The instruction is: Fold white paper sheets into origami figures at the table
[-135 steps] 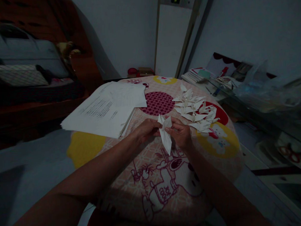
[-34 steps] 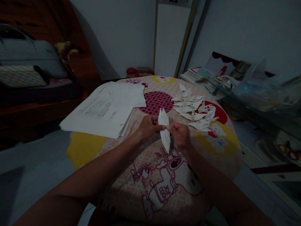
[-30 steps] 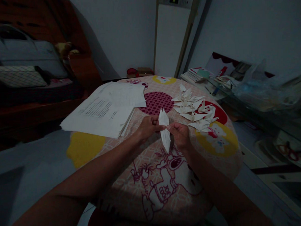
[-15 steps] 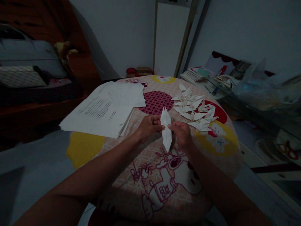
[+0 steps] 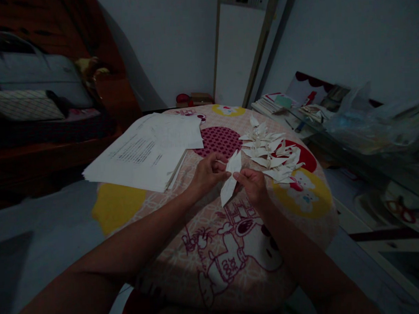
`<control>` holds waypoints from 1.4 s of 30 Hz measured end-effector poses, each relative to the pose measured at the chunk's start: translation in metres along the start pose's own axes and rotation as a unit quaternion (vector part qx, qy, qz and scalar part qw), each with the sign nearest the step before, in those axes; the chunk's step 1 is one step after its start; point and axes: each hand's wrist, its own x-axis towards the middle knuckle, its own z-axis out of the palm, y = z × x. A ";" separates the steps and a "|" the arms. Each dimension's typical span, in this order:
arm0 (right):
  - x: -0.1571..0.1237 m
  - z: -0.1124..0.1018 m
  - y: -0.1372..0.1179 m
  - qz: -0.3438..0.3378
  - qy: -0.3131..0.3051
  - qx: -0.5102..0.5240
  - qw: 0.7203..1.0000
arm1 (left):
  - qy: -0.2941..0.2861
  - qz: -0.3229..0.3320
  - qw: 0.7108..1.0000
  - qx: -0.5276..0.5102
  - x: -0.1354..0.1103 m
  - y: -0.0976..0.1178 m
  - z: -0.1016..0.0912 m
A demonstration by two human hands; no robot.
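A folded piece of white paper [image 5: 227, 189], long and pointed at its ends, is held over the middle of the table. My left hand [image 5: 210, 171] pinches its left edge with the thumb and fingers. From the other side my right hand [image 5: 252, 183] grips the same paper, thumb on its face near the middle. The paper slants, its top end leaning right and its lower tip pointing down to the left. Just beyond my right hand lies a cluster of several folded white paper cranes [image 5: 269, 150].
A thick stack of printed sheets [image 5: 137, 152] lies at the table's left. The round table wears a patterned cloth [image 5: 179, 277]. On the right stands a glass-topped cabinet [image 5: 346, 138] with papers and a plastic bag [image 5: 366, 119]. A wooden seat [image 5: 114, 96] holds bags at the left.
The folded paper has turned from upright to slanted, its lower tip swinging left and its top end right. My left hand's fingers have shifted slightly upward. The cranes and the stack stay put.
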 end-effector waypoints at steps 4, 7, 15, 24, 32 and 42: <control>0.000 0.000 0.002 -0.021 0.005 -0.017 1.000 | 0.025 0.023 0.999 0.006 -0.002 0.004 0.000; -0.001 0.000 0.000 -0.039 0.009 -0.029 0.999 | 0.016 0.036 0.999 0.013 -0.001 0.003 0.000; -0.001 -0.001 -0.002 -0.074 0.015 -0.081 0.994 | 0.014 -0.010 0.999 -0.047 0.000 -0.005 0.000; -0.001 -0.002 -0.001 -0.070 0.023 -0.070 0.995 | 0.028 0.028 0.997 0.063 -0.004 0.003 0.003; -0.001 0.002 -0.006 0.057 -0.033 0.069 0.995 | -0.063 -0.033 0.997 0.030 0.003 0.000 -0.006; 0.003 -0.004 -0.007 0.082 0.026 0.140 0.986 | -0.137 0.043 0.987 -0.076 0.002 -0.010 -0.005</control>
